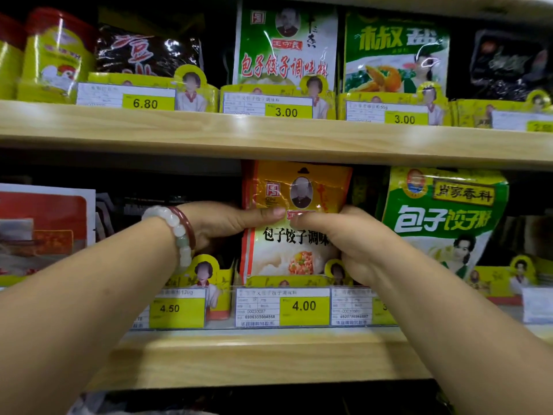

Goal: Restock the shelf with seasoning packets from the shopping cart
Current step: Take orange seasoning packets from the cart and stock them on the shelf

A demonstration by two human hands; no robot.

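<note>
An orange and white seasoning packet (294, 247) stands upright in a yellow divider slot on the lower wooden shelf (257, 357), above the 4.00 price tag (303, 307). My left hand (227, 223) grips its left edge, thumb across the front. My right hand (344, 235) grips its right edge, thumb on the front, fingers behind. The two thumbs almost meet at the packet's middle. The shopping cart is out of view.
A green packet (443, 217) stands just right of the orange one, and a red and white pack (42, 229) sits at far left. The upper shelf (269, 136) carries a green and white packet (284, 46), another green packet (395, 52), dark bags and yellow tins (54, 55).
</note>
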